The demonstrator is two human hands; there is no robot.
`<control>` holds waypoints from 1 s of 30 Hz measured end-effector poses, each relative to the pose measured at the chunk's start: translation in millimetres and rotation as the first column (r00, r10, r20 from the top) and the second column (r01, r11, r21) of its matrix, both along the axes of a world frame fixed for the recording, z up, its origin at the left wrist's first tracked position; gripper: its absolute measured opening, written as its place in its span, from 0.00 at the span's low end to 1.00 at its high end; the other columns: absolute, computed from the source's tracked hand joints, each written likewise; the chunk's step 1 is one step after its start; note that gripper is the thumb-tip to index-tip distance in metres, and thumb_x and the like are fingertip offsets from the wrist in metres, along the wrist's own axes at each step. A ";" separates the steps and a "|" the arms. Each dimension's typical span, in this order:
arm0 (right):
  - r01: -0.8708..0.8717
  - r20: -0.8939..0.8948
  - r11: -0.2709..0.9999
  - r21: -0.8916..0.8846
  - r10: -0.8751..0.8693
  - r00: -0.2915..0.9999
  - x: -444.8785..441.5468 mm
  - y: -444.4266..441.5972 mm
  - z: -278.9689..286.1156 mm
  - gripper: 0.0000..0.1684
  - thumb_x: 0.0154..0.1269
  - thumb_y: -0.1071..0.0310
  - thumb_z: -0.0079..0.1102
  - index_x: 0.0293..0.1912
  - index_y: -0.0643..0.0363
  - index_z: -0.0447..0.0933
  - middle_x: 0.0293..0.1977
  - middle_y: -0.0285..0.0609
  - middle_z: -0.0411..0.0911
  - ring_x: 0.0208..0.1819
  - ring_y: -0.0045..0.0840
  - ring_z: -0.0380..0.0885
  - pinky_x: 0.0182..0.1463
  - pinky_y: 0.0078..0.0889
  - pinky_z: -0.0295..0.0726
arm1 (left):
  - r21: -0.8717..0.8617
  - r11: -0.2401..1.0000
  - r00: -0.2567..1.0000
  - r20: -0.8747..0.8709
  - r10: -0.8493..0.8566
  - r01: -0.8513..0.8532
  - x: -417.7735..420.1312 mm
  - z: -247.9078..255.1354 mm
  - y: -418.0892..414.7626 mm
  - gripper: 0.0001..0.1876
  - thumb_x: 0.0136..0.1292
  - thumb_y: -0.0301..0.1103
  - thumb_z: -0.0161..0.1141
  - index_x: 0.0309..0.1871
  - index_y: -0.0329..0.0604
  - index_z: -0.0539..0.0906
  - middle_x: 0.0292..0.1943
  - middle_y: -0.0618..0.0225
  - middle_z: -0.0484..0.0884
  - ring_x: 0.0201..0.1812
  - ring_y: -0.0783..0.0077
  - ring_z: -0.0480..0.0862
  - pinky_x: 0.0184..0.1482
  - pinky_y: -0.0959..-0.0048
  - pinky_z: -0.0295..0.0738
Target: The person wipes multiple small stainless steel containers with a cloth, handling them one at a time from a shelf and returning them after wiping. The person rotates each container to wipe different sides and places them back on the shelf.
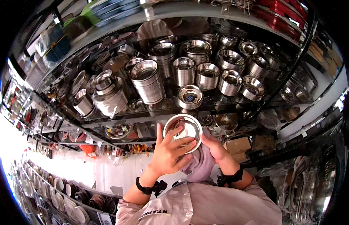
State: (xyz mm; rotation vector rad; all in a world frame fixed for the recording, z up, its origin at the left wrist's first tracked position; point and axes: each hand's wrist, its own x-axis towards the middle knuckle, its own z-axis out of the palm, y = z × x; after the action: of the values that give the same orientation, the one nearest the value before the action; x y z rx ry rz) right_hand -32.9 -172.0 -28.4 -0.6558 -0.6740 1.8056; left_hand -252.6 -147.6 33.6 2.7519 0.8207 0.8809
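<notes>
Before my chest, a shallow stainless-steel bowl (191, 128) is tilted with its mouth towards me. A small label sticks to its inner wall near the far rim. My left hand (168, 153) reaches over the bowl with its fingers spread, several across its mouth and one outside the rim. Whether that hand grips the bowl or only touches it is unclear. My right hand (215, 149) holds a mauve cloth (201, 163) against the bowl's near right side, its thumb by the rim. The cloth and bowl hide most of its other fingers.
Stacked steel bowls (147, 81) crowd the dark shelf (168, 108) ahead, with a small stack (190, 97) at its front edge. Cardboard boxes (237, 146) are lower right. Dishes (70, 189) line a rack at lower left. Red containers (287, 14) stand above.
</notes>
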 end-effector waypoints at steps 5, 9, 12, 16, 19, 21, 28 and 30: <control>0.080 0.389 0.980 0.180 -0.146 0.910 -20.6 -16.5 5.4 0.23 0.75 0.57 0.66 0.58 0.66 0.80 0.51 0.40 0.85 0.51 0.21 0.81 0.57 0.30 0.79 | -0.141 0.988 0.997 0.057 -0.047 0.055 -25.2 -17.5 -18.5 0.29 0.53 0.49 0.79 0.58 0.53 0.89 0.55 0.74 0.88 0.66 0.53 0.79 0.66 0.51 0.76; 0.114 0.667 0.908 0.403 -0.377 0.643 -22.6 -27.5 -0.8 0.17 0.67 0.61 0.74 0.45 0.65 0.84 0.34 0.39 0.86 0.35 0.21 0.82 0.42 0.31 0.82 | -0.005 0.999 0.994 -0.096 -0.043 0.042 -36.4 -31.5 -24.9 0.27 0.50 0.32 0.76 0.57 0.54 0.89 0.54 0.76 0.88 0.63 0.58 0.81 0.51 0.59 0.84; 0.012 0.742 0.886 0.463 -0.394 0.543 -20.1 -40.1 1.2 0.18 0.68 0.60 0.73 0.46 0.65 0.83 0.34 0.43 0.85 0.36 0.25 0.83 0.44 0.33 0.82 | -0.004 0.998 0.997 -0.042 -0.069 0.069 -39.4 -35.6 -28.4 0.27 0.48 0.24 0.71 0.55 0.54 0.90 0.51 0.76 0.89 0.61 0.59 0.83 0.51 0.60 0.85; -0.081 0.641 0.932 0.354 -0.179 0.747 -3.2 -47.0 0.2 0.35 0.66 0.60 0.75 0.66 0.64 0.72 0.58 0.45 0.80 0.59 0.27 0.78 0.64 0.36 0.75 | 0.010 0.982 0.979 0.072 -0.189 0.189 -30.5 -32.3 -27.8 0.22 0.50 0.24 0.71 0.50 0.55 0.92 0.47 0.79 0.89 0.61 0.63 0.84 0.51 0.62 0.86; -0.075 0.262 0.876 0.476 -0.060 0.963 2.3 -46.1 -1.8 0.53 0.62 0.58 0.78 0.77 0.61 0.58 0.70 0.43 0.70 0.71 0.29 0.68 0.75 0.38 0.65 | -0.095 0.927 0.900 0.295 -0.321 0.362 -11.8 -28.5 -32.3 0.25 0.46 0.21 0.72 0.51 0.53 0.91 0.46 0.74 0.89 0.64 0.59 0.82 0.57 0.59 0.85; -0.128 0.184 0.873 0.471 0.045 0.982 9.5 -43.6 4.8 0.60 0.62 0.56 0.76 0.81 0.61 0.47 0.75 0.44 0.62 0.77 0.31 0.61 0.79 0.41 0.58 | -0.004 0.942 0.890 0.330 -0.316 0.336 -3.4 -35.3 -29.3 0.28 0.41 0.23 0.75 0.52 0.53 0.92 0.62 0.62 0.81 0.71 0.47 0.74 0.69 0.51 0.75; 0.015 0.244 0.904 0.427 -0.131 0.961 53.1 -45.1 -5.5 0.42 0.71 0.52 0.69 0.73 0.65 0.64 0.66 0.43 0.75 0.67 0.27 0.72 0.73 0.38 0.68 | 0.025 0.996 0.863 0.498 -0.087 0.086 32.9 -25.3 -17.9 0.38 0.41 0.37 0.88 0.57 0.45 0.79 0.79 0.35 0.55 0.79 0.32 0.59 0.76 0.42 0.62; 0.010 0.293 0.904 0.428 -0.149 0.944 69.3 -44.0 -7.5 0.38 0.71 0.53 0.70 0.70 0.65 0.68 0.63 0.42 0.78 0.65 0.25 0.74 0.70 0.35 0.70 | -0.120 0.966 0.773 0.625 -0.106 0.229 50.5 -35.7 -12.2 0.51 0.42 0.37 0.89 0.70 0.44 0.69 0.79 0.39 0.56 0.79 0.40 0.62 0.76 0.47 0.65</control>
State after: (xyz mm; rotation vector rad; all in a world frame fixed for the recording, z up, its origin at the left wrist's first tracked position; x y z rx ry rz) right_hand 36.5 -216.0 -35.9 -0.6723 -1.2010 1.4188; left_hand -202.0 -159.7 -2.1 2.1038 0.4836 1.4543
